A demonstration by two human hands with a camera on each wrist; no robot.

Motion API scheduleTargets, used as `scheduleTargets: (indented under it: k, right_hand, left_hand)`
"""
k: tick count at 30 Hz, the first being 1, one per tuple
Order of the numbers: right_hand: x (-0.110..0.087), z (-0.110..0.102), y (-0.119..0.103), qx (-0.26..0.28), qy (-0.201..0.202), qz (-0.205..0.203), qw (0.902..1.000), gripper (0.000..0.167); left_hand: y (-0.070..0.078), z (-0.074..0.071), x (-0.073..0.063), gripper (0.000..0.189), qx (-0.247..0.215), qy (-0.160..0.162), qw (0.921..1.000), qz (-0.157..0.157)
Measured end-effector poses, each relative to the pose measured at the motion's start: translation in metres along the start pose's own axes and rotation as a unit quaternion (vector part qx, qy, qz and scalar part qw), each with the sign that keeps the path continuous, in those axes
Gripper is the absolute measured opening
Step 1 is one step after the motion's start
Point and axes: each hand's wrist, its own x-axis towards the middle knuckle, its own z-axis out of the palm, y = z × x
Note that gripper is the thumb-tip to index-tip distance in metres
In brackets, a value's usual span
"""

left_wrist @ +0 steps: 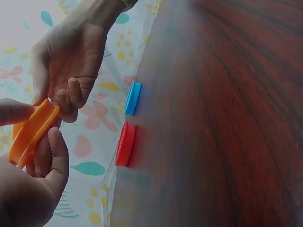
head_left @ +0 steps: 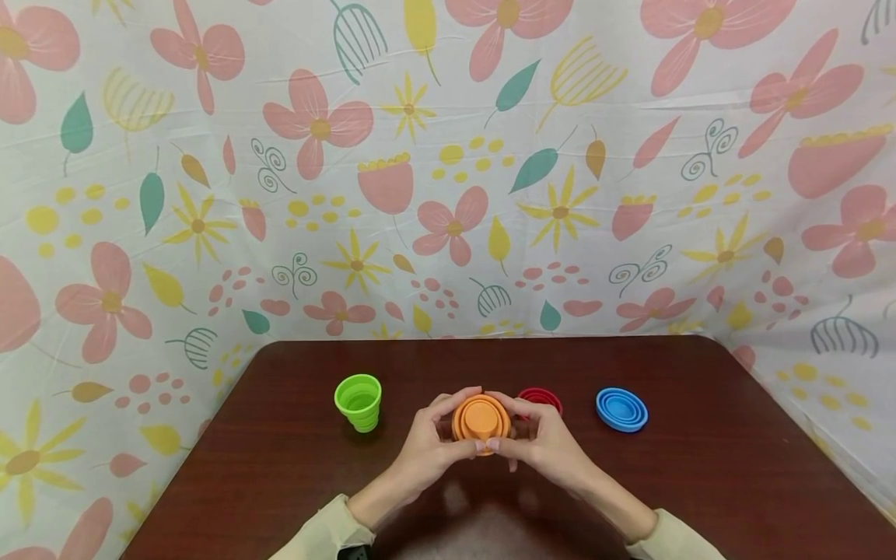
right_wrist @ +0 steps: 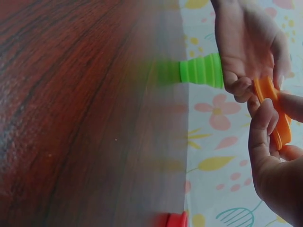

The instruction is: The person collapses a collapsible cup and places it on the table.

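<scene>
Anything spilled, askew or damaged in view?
Nothing looks spilled or damaged. One mismatch: the green collapsible cup stands extended, while the red collapsible cup and blue collapsible cup lie folded flat. The orange collapsible cup is tilted, held by left hand and right hand.

No text, label, brand, number or sign can be read in the head view or in either wrist view
</scene>
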Motion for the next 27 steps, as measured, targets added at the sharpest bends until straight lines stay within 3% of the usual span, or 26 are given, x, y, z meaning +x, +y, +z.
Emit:
scheduleTargets:
  k: [27]
  right_hand:
    - [0.0001, 0.0022, 0.0016, -0.003, 0.008, 0.008, 0.9999, 0.062]
  left_hand:
    - [-0.0008, 0.0016, 0.0000, 0.069, 0.025, 0.009, 0.9996, -0.009]
